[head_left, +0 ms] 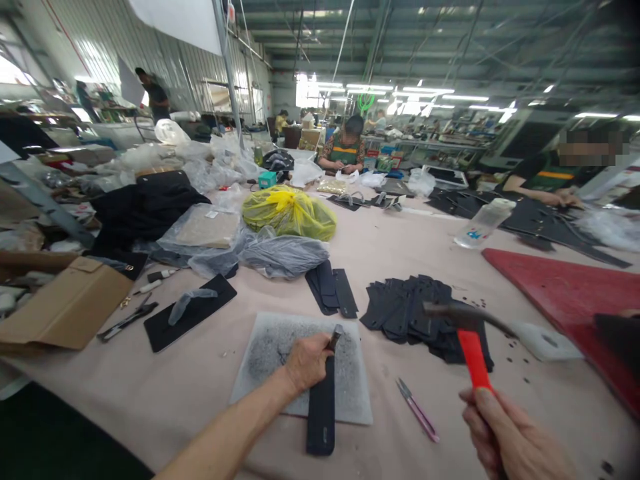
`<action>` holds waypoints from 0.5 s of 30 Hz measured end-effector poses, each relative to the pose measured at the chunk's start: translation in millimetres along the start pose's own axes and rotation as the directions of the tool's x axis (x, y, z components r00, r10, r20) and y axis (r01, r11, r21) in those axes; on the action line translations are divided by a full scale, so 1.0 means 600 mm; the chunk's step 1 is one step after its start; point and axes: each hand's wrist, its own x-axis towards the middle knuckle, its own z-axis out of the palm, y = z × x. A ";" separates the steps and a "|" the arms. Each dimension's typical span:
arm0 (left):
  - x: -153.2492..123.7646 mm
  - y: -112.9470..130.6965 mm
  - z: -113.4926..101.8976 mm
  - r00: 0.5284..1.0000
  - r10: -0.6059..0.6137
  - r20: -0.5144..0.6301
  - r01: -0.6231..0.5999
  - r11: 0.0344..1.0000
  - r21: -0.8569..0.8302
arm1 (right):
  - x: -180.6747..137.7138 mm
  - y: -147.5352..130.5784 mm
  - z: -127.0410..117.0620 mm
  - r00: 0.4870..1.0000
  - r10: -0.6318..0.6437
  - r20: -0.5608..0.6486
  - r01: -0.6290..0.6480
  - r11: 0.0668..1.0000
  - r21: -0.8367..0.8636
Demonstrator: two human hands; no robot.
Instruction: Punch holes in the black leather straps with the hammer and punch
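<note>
My left hand [306,361] is closed around a small metal punch [335,338], held upright on a long black strip [321,407]. The strip lies on a pitted grey cutting pad [265,360] on the pink table [200,387]. My right hand [510,437], at the lower right, grips the red handle of a hammer [473,357]. The hammer's dark head [447,312] is raised to the right of the punch, above a heap of black pieces [410,310].
Pink snips [418,409] lie right of the pad. A red board [570,293], a white block [543,341], a plastic bottle [484,223], a yellow bag [290,212] and a cardboard box [65,307] stand around. Other people work at the far side.
</note>
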 end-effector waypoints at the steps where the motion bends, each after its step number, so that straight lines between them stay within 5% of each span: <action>1: 0.000 0.000 0.000 1.000 0.001 -0.003 -0.001 1.000 -0.001 | -0.010 -0.033 0.006 0.984 -0.176 -0.036 0.168 0.972 -0.163; 3: 0.000 -0.001 0.000 1.000 0.002 -0.007 -0.002 1.000 -0.007 | -0.025 -0.081 0.022 0.864 -0.503 0.018 0.456 0.767 -0.452; 5: 0.000 -0.003 0.001 1.000 0.002 -0.005 -0.002 1.000 -0.018 | -0.030 -0.101 0.044 0.689 -0.700 0.191 0.652 0.482 -0.586; 7: 0.000 -0.004 0.001 1.000 -0.006 -0.005 0.006 1.000 -0.022 | -0.026 -0.102 0.066 0.549 -0.756 0.358 0.748 0.252 -0.614; 9: 0.000 -0.005 0.002 1.000 -0.015 -0.007 0.014 1.000 -0.023 | -0.019 -0.103 0.076 0.498 -0.728 0.471 0.769 0.121 -0.628; 12: 0.000 -0.006 0.004 1.000 -0.005 -0.007 0.005 0.999 -0.034 | -0.026 -0.134 0.067 0.493 -0.732 0.470 0.767 0.111 -0.632; 15: 0.000 -0.006 0.004 1.000 0.006 -0.016 -0.007 0.999 -0.038 | -0.051 -0.167 0.059 0.499 -0.835 0.232 0.732 0.263 -0.629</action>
